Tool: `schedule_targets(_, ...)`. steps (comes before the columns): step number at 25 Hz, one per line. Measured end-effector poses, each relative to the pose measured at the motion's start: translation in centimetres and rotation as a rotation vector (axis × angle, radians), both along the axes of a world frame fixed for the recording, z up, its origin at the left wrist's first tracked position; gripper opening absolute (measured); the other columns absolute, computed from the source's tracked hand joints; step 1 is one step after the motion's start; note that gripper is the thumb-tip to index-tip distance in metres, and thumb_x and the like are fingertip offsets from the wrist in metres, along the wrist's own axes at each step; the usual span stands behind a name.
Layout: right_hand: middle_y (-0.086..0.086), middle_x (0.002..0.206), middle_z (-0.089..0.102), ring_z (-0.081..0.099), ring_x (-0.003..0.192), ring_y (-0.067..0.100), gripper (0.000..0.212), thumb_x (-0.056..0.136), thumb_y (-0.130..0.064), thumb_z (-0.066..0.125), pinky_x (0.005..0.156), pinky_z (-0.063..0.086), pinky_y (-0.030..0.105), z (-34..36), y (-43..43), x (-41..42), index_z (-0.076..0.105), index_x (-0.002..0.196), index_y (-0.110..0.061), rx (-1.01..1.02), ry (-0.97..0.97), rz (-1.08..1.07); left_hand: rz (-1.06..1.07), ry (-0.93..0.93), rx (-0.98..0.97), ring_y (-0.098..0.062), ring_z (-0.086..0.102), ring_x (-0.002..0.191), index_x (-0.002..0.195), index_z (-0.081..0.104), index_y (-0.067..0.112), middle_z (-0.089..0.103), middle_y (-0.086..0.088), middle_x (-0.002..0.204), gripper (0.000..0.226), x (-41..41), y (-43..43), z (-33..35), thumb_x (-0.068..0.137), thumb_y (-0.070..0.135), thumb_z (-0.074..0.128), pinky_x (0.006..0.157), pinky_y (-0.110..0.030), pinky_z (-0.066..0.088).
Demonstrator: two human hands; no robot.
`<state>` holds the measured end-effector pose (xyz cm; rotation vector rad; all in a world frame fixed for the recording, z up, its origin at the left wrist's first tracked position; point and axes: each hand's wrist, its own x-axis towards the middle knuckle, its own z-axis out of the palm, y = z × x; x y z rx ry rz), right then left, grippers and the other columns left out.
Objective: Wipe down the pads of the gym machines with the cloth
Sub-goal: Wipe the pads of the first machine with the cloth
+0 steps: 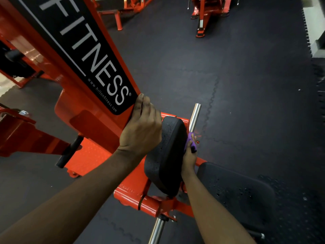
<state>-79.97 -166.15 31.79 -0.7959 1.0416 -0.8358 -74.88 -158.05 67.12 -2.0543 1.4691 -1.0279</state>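
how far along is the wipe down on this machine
Nothing looks finished yet. In hand: the right hand holds the purple cloth against the far side of the upright pad, whose near face shows droplets, while the left hand grips the orange frame. To do: the seat pad, speckled with droplets, and the machines at the back.

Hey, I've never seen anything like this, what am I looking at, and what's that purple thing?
It's one picture from a camera worn on a person's head, looking down at their own arms. The orange frame is part of a gym machine standing on dark mats. The left hand grips the frame's edge beside the FITNESS panel. The right hand holds a purple cloth against the far side of a black pad speckled with droplets. A second pad lies lower right; a chrome bar sticks out beyond the cloth.
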Motion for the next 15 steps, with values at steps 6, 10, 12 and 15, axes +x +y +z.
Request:
schedule_targets(6,0.006,0.122,0.067,0.061,0.12,0.034,0.07,0.088,-0.073,0.053,0.109,0.045,0.05,2.9,1.6,-2.6,0.064,0.126,-0.015,0.413,0.198,-0.003,0.007,-0.001,0.003,-0.044,0.051,0.127,0.113,0.061,-0.004,0.062,-0.029,0.119,0.038,0.1,0.0,-0.2,0.095,0.024,0.044,0.121,-0.053,0.015)
schedule_targets(10,0.01,0.114,0.068,0.063,0.108,0.033,0.039,0.099,-0.052,0.055,0.101,0.05,0.045,6.4,0.6,-3.3,0.065,0.114,-0.018,0.524,0.107,-0.024,0.016,-0.014,0.012,-0.044,0.05,0.128,0.115,0.061,-0.005,0.062,-0.029,0.12,0.04,0.1,0.0,-0.3,0.095,0.025,0.042,0.12,-0.054,0.019)
schedule_targets(12,0.008,0.104,0.071,0.066,0.105,0.032,0.035,0.1,-0.049,0.054,0.09,0.054,0.039,8.3,-0.1,-2.7,0.069,0.106,-0.018,0.502,0.021,-0.063,0.006,-0.014,0.015,-0.044,0.05,0.128,0.112,0.061,-0.003,0.062,-0.029,0.119,0.039,0.0,0.0,-0.2,0.094,0.024,0.04,0.119,-0.053,0.023)
schedule_targets(15,0.008,0.114,0.073,0.064,0.115,0.031,0.032,0.103,-0.041,0.052,0.092,0.055,0.041,11.7,-0.3,-2.0,0.07,0.118,-0.019,0.353,-0.199,-0.065,0.013,-0.018,0.029,-0.044,0.05,0.128,0.111,0.062,-0.002,0.062,-0.029,0.12,0.038,-0.1,0.0,0.0,0.092,0.025,0.043,0.119,-0.053,0.025)
